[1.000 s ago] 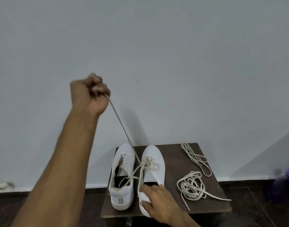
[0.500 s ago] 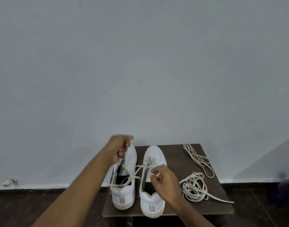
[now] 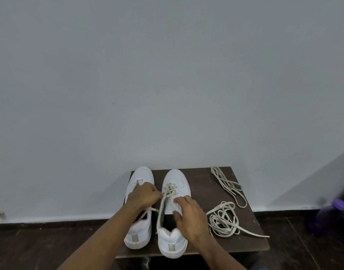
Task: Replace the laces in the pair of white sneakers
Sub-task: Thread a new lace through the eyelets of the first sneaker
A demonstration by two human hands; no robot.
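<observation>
Low centre, the left hand pinches the lace over the right sneaker; the right hand, fingers curled, grasps its tongue. Dark table, grey wall.

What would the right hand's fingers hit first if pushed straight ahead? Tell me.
Probably the crossed lace on the right sneaker, just ahead of the right hand; depth is unclear from one view.

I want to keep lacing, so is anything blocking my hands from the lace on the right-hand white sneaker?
Nothing visible does. The left hand and right hand are already at the cream flat lace on that white leather sneaker.
</observation>
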